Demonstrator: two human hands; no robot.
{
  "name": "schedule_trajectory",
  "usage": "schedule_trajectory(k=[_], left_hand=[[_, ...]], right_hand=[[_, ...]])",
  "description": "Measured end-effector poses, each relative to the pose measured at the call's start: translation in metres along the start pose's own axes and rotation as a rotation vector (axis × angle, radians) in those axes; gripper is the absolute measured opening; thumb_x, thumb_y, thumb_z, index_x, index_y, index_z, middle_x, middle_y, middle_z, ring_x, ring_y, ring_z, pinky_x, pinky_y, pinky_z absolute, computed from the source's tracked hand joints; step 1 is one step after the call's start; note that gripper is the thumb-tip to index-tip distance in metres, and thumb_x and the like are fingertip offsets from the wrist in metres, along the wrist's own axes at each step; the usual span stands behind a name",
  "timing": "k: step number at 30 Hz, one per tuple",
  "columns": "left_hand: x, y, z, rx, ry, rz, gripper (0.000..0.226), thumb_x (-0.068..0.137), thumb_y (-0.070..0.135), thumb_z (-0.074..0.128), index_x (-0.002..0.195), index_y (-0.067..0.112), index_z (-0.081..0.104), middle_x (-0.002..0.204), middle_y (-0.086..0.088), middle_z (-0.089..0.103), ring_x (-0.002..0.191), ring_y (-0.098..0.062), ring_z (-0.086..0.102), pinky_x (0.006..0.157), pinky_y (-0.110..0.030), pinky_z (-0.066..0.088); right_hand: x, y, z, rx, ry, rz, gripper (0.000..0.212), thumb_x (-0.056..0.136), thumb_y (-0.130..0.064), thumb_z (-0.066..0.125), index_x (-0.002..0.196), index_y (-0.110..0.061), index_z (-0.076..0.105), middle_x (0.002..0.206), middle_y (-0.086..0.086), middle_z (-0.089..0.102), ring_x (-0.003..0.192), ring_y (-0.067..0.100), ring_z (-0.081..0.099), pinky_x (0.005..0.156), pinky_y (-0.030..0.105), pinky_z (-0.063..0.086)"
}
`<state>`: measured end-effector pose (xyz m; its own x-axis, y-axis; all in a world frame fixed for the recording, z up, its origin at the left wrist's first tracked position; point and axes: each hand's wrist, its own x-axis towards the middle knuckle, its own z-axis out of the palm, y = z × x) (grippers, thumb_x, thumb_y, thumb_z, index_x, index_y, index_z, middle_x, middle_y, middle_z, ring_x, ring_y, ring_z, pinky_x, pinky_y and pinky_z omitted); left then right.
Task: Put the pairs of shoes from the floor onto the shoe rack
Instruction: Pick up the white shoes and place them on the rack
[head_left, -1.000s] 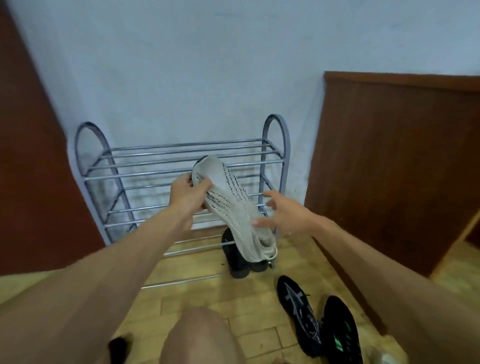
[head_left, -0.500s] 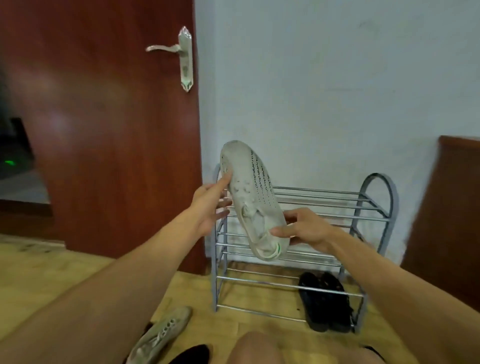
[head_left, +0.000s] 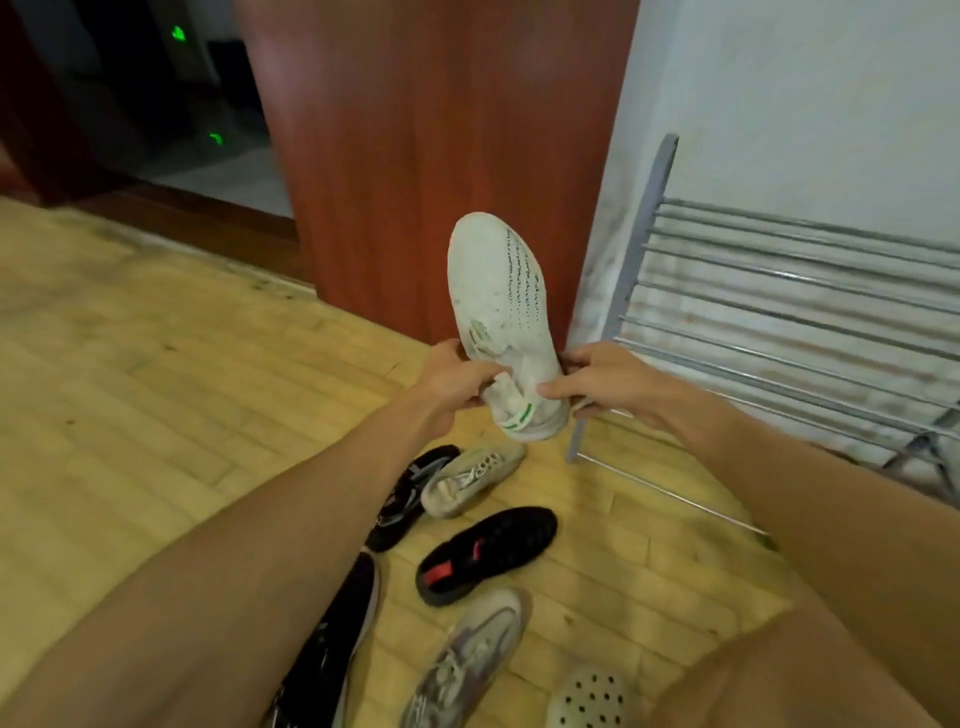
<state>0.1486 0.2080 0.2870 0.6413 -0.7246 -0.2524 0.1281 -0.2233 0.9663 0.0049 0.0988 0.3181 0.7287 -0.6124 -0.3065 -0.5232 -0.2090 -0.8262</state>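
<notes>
since a moment ago the view has swung left of the shoe rack. left hand and right hand both grasp the white shoe, raised beside the rack. several shoes remain on the floor; most work looks undone.

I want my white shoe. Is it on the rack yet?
No. Both hands, left and right, hold the white shoe in the air beside the rack, toe up.

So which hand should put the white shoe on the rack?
Probably the right hand. It grips the white shoe on the side where the shoe rack stands. The left hand holds the far side and would have to cross over.
</notes>
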Motion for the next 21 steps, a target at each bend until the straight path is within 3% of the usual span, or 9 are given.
schedule_trajectory(k=[2, 4, 8, 11, 14, 19, 21], left_hand=[[0.001, -0.021, -0.011, 0.028, 0.0, -0.029, 0.045, 0.075, 0.004, 0.075, 0.113, 0.014, 0.054, 0.099, -0.002, 0.068, 0.083, -0.015, 0.065, 0.07, -0.03, 0.057], [-0.001, -0.046, -0.015, 0.066, -0.02, -0.066, 0.049, 0.075, 0.004, 0.075, 0.119, 0.011, 0.054, 0.103, -0.005, 0.068, 0.086, -0.017, 0.066, 0.077, -0.034, 0.057], [-0.01, -0.099, -0.022, 0.069, -0.103, -0.17, 0.038, 0.078, 0.015, 0.076, 0.112, 0.011, 0.06, 0.104, -0.001, 0.069, 0.095, -0.017, 0.065, 0.088, -0.041, 0.055], [-0.019, -0.132, -0.04, -0.033, -0.171, -0.26, 0.048, 0.083, 0.036, 0.069, 0.123, 0.011, 0.06, 0.108, -0.001, 0.069, 0.097, -0.017, 0.065, 0.084, -0.031, 0.053], [-0.029, -0.17, -0.075, 0.043, -0.064, -0.336, 0.047, 0.088, 0.044, 0.059, 0.125, 0.014, 0.059, 0.116, -0.002, 0.065, 0.106, -0.019, 0.063, 0.098, -0.035, 0.048], [-0.061, -0.25, -0.143, 0.248, 0.155, -0.496, 0.045, 0.092, 0.032, 0.054, 0.131, 0.009, 0.054, 0.128, -0.008, 0.057, 0.116, -0.024, 0.054, 0.092, -0.029, 0.04], [-0.079, -0.283, -0.167, 0.375, 0.27, -0.536, 0.05, 0.092, 0.026, 0.053, 0.139, 0.011, 0.046, 0.14, -0.009, 0.046, 0.127, -0.028, 0.047, 0.097, -0.028, 0.036]], right_hand=[[0.008, 0.016, 0.019, 0.006, -0.07, 0.076, 0.05, 0.079, -0.013, 0.077, 0.125, -0.011, 0.058, 0.111, 0.008, 0.068, 0.09, 0.022, 0.067, 0.072, 0.031, 0.059], [0.01, 0.034, 0.042, 0.034, -0.113, 0.158, 0.056, 0.079, -0.004, 0.075, 0.13, -0.002, 0.053, 0.107, 0.011, 0.068, 0.086, 0.022, 0.067, 0.064, 0.026, 0.061], [0.005, 0.073, 0.081, 0.139, -0.11, 0.299, 0.033, 0.082, 0.007, 0.068, 0.114, 0.003, 0.063, 0.1, 0.011, 0.07, 0.088, 0.024, 0.065, 0.075, 0.031, 0.057], [0.004, 0.101, 0.105, 0.199, -0.058, 0.397, 0.033, 0.081, 0.01, 0.067, 0.113, 0.004, 0.063, 0.098, 0.014, 0.068, 0.092, 0.028, 0.064, 0.081, 0.035, 0.055], [0.004, 0.121, 0.134, 0.207, -0.033, 0.445, 0.035, 0.08, 0.01, 0.069, 0.114, 0.006, 0.063, 0.101, 0.017, 0.068, 0.089, 0.029, 0.065, 0.079, 0.035, 0.056], [0.009, 0.14, 0.186, 0.179, -0.081, 0.458, 0.032, 0.079, 0.009, 0.07, 0.11, 0.003, 0.065, 0.1, 0.015, 0.069, 0.082, 0.024, 0.068, 0.059, 0.026, 0.055], [0.009, 0.147, 0.206, 0.158, -0.108, 0.468, 0.031, 0.079, 0.009, 0.07, 0.109, 0.003, 0.065, 0.099, 0.015, 0.069, 0.074, 0.02, 0.066, 0.054, 0.023, 0.055]])
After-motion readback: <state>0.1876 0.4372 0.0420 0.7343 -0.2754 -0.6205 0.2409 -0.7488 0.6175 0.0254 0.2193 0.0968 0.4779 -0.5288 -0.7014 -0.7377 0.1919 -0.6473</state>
